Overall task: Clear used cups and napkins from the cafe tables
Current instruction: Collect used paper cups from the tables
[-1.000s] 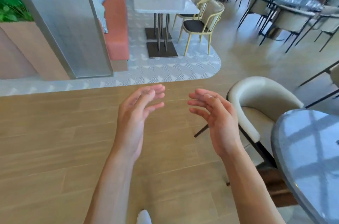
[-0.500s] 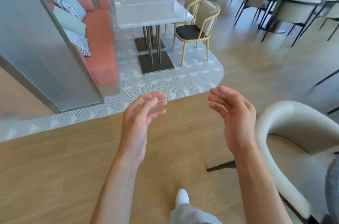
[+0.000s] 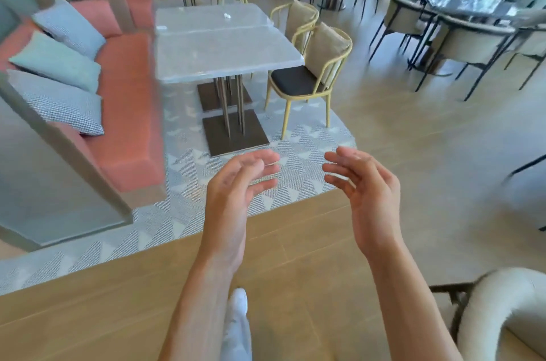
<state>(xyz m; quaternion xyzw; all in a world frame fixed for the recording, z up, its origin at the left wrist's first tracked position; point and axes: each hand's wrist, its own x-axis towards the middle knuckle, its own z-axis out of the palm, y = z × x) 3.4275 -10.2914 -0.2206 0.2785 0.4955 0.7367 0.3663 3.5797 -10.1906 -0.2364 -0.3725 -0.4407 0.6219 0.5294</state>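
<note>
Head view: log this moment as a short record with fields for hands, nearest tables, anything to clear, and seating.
left hand: left hand empty, fingers relaxed
right hand: right hand empty, fingers relaxed
nearest tables: two grey square tables pushed together
to clear: small white crumpled item on the far table, too small to identify
seating: pink bench with cushions on one side, yellow-framed chairs on the other

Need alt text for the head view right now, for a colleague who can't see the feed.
Both hands, left hand and right hand, are held out empty with relaxed fingers over the floor. Ahead stands a pale square table beside a coral bench, with a small white crumpled item on the adjoining farther table.
</note>
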